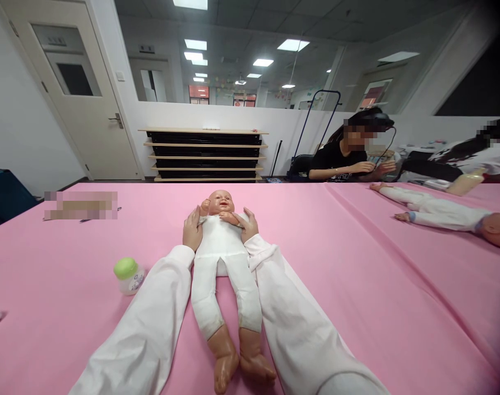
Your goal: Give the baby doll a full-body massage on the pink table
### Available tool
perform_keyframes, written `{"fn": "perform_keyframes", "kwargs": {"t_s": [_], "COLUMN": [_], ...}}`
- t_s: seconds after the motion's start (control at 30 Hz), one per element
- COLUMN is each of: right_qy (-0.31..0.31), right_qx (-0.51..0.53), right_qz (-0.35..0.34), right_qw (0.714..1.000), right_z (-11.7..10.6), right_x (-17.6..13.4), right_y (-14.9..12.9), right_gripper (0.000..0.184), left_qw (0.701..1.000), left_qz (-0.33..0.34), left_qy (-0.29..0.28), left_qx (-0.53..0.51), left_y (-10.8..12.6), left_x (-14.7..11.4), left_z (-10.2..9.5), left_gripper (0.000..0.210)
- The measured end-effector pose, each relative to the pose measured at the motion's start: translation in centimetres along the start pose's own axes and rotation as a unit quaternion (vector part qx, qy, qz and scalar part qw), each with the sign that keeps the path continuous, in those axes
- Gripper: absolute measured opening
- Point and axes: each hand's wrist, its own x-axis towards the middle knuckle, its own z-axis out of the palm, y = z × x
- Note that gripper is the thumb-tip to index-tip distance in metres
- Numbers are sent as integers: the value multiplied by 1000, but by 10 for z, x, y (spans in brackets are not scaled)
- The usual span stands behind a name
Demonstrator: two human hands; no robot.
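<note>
A baby doll (220,238) in a white cloth body lies on its back on the pink-covered table, its head at the far end and its bare feet towards me. My left hand (192,227) is closed against the doll's upper body on the left, beside its raised hand. On the opposite side, my right hand (248,225) grips it near the shoulder, thumb by the doll's bent arm. Some of my fingers are hidden behind the doll. Left of my left sleeve stands a small clear jar (130,278) with a green lid.
Pink cloth (315,247) covers the table. A second doll (443,208) lies at the right, near a pale bottle (466,182). A blurred-out item (80,205) is at the far left. Two other people sit beyond the right side; one person (348,148) wears a head device.
</note>
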Motion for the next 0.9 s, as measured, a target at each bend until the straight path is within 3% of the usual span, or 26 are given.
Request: {"fn": "perform_keyframes", "kwargs": {"t_s": [0.3,0.57,0.9], "right_qy": [-19,-34,-32], "right_qx": [-62,-125,-112], "right_qz": [-28,-55,-65], "right_qw": [997,990,991], "right_z": [0,-1,-1], "right_x": [2,3,3], "right_y": [2,4,9], "right_gripper": [30,35,29], "left_qw": [987,985,981], "left_qz": [15,20,23], "left_qy": [-78,-83,-94], "left_qx": [139,149,168], "left_y": [11,13,14], "left_x": [-1,1,0], "left_z": [-5,-6,-6], "left_gripper": [68,67,66]}}
